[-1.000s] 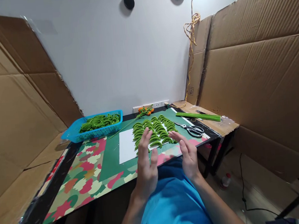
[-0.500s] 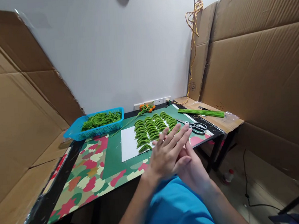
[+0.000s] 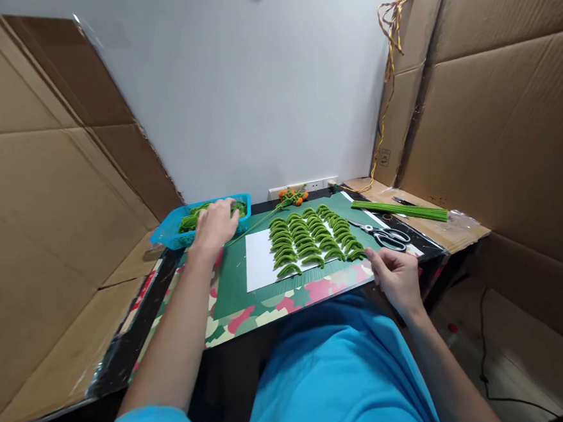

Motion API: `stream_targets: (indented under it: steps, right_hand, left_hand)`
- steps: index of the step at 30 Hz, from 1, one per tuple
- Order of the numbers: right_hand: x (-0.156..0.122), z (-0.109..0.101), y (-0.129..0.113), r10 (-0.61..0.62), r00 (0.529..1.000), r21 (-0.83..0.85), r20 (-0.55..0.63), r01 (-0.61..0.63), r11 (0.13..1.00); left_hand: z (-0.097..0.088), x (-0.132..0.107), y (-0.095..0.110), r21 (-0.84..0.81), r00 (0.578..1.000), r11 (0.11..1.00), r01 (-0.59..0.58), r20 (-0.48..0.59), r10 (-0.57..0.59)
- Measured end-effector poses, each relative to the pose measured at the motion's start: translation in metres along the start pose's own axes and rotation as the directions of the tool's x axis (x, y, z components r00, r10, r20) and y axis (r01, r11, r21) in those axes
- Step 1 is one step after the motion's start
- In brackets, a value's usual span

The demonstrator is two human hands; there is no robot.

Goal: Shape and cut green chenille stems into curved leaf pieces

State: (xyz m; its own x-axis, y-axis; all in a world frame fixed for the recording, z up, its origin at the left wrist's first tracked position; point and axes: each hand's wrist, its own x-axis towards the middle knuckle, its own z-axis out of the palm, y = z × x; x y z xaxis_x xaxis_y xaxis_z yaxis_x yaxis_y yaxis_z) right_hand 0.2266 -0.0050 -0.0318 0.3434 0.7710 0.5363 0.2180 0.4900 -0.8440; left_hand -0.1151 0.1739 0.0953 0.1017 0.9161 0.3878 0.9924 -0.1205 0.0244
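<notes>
My left hand reaches over the rim of a blue plastic basket at the back left. Its fingers are apart, with their tips down among fuzzy green curved pieces that partly hide them. My right hand is closed at the table's front right edge, thumb and forefinger together; what it holds, if anything, is hidden. Close to those fingertips ends the rightmost of several rows of green fuzzy crescents, laid on a white sheet. Black-handled scissors lie just beyond my right hand.
A bundle of straight green stems lies at the back right. Behind the rows rests a long-stemmed sprig with orange balls. A green mat lies under the sheet. Cardboard walls stand on both sides, and a power strip sits behind.
My hands, pressed palm to palm before, have separated. The left has moved left and forward into the basket; the right has drawn to the right and curled closed beside the table edge.
</notes>
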Motion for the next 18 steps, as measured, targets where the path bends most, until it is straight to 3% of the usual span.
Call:
stream_targets:
  steps: [4, 7, 11, 15, 16, 18]
  right_hand:
    - [0.006, 0.001, 0.030, -0.025, 0.992, -0.014, -0.121, 0.024, 1.000]
    - [0.006, 0.004, 0.043, -0.095, 0.973, -0.070, -0.210, 0.082, 0.994]
    - [0.010, 0.006, 0.039, -0.070, 0.976, 0.012, -0.205, 0.074, 0.997]
    - [0.030, -0.005, 0.033, -0.036, 0.977, 0.079, -0.209, 0.054, 0.995]
    - [0.039, -0.012, 0.033, -0.022, 0.977, 0.074, -0.213, 0.039, 0.997]
    - [0.059, -0.030, 0.037, -0.029, 0.977, -0.117, -0.213, 0.004, 0.993]
  left_hand:
    - [0.004, -0.008, -0.037, 0.023, 0.983, 0.993, 0.115, -0.150, -0.110]
    - [0.010, -0.021, -0.051, -0.020, 0.965, 0.993, 0.117, -0.232, -0.118]
    - [0.022, -0.025, -0.048, -0.074, 0.971, 0.997, 0.007, -0.239, -0.025]
    - [0.042, -0.014, -0.033, -0.194, 0.930, 0.965, -0.179, -0.353, 0.102]
    - [0.047, -0.011, -0.029, -0.233, 0.926, 0.951, -0.205, -0.362, 0.110]
    - [0.056, -0.008, -0.022, -0.294, 0.926, 0.913, -0.284, -0.333, 0.181]
